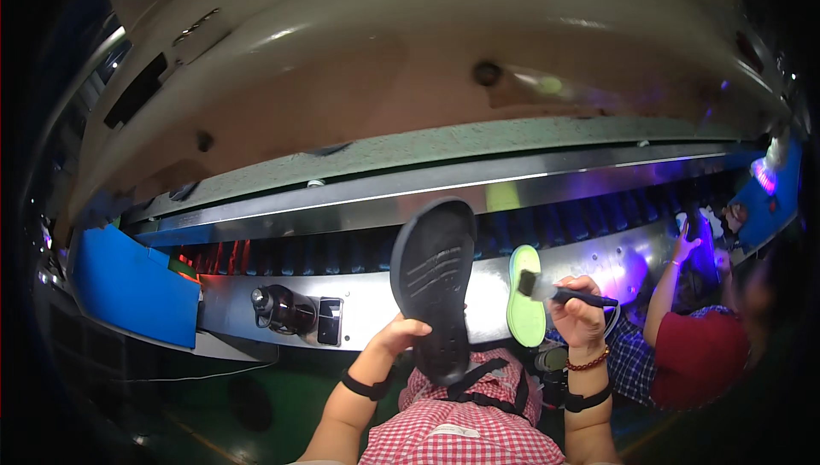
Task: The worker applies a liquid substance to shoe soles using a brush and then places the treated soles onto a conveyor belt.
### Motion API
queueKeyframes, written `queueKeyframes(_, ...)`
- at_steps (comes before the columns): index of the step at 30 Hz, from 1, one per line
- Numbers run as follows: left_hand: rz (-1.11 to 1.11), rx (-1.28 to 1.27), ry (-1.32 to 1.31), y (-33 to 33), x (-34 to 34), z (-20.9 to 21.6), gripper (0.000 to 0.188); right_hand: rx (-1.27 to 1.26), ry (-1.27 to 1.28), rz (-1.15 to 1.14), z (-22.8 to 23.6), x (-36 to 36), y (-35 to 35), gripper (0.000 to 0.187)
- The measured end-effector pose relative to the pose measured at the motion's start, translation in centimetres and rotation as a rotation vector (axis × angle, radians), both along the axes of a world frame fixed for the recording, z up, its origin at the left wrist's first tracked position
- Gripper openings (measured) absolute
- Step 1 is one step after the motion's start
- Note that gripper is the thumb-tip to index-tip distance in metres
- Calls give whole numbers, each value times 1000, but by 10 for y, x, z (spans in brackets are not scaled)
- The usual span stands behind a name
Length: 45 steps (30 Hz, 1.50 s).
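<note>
My left hand point(399, 333) is closed on a black shoe sole point(434, 286), which stands on end in front of me with its toe up; my thumb lies across its near part and the other fingers are hidden behind it. A brush point(562, 294) with a dark handle and short wide bristles is gripped in my right hand point(578, 318), its head pointing left. The bristles overlap a lime-green shoe sole point(526, 320) in my view; whether they touch it I cannot tell. The green sole lies on the metal ledge point(494, 290).
A dark bottle point(286, 310) and a phone point(330, 321) are on the ledge to the left. Beyond it runs a roller conveyor point(547, 226) under a large pale housing point(410, 81). A blue panel point(137, 286) bounds the left end. A co-worker point(696, 354) works close by on the right.
</note>
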<state>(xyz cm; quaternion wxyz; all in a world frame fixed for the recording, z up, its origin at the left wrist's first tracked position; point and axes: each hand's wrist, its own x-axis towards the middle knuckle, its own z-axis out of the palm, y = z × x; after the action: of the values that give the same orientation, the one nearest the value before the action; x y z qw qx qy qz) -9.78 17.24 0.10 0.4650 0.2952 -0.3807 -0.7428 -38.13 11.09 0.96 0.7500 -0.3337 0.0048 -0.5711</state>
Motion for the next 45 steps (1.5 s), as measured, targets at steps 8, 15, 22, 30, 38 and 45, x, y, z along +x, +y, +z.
queueKeyframes(8,-46,-84,522,-19,-31,-25,80,53,463,-73,31,62,-9,24)
queueKeyframes(15,19,72,574,-14,-49,10,101,71,550,-68,20,66,-18,21)
queueKeyframes(22,128,158,485,-14,-56,15,95,65,543,-144,19,75,-22,22)
queueKeyframes(30,60,111,565,-8,-54,-10,88,88,605,-177,27,84,-33,20)
queueKeyframes(38,410,206,448,-11,-61,-26,81,-429,971,-631,17,118,-17,19)
queueKeyframes(45,589,368,481,-10,-47,-46,72,-778,1167,-550,-3,100,31,20)
